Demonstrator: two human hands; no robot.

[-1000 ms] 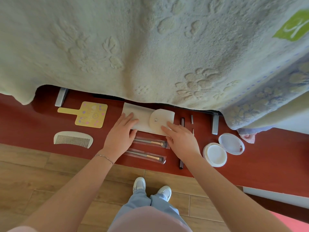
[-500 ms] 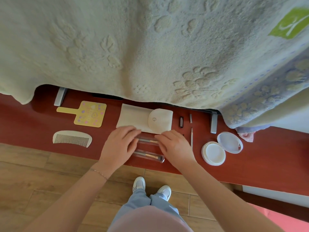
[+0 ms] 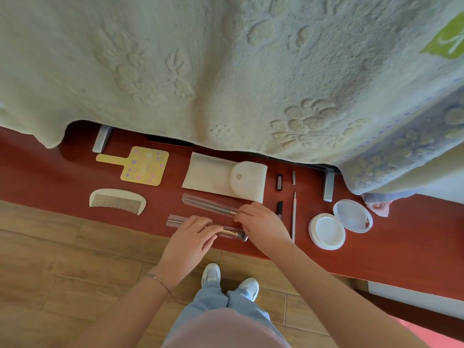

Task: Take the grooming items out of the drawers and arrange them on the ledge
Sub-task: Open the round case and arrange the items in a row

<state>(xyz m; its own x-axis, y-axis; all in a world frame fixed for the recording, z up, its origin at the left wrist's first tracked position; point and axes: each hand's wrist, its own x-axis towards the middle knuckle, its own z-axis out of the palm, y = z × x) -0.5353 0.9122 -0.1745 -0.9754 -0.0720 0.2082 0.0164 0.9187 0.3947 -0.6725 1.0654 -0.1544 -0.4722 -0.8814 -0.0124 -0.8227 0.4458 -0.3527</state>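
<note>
On the red-brown ledge [image 3: 376, 257], everything sits around the white snap pouch [image 3: 213, 175]. Just in front of it lie two makeup brushes in clear sleeves. The right hand [image 3: 263, 226] pinches the end of the farther sleeved brush [image 3: 208, 204] with curled fingertips, while the left hand [image 3: 190, 237] rests on the nearer sleeved brush [image 3: 233, 232], fingers together and bent over it. Left of the pouch are a yellow hand mirror [image 3: 143, 165] and, nearer the edge, a cream comb [image 3: 118, 200]. Right of the pouch lie small dark tubes [image 3: 279, 182], a thin stick [image 3: 293, 217], and an open white compact [image 3: 339, 226]. A pale embossed blanket [image 3: 226, 71] hangs above the pouch.
</note>
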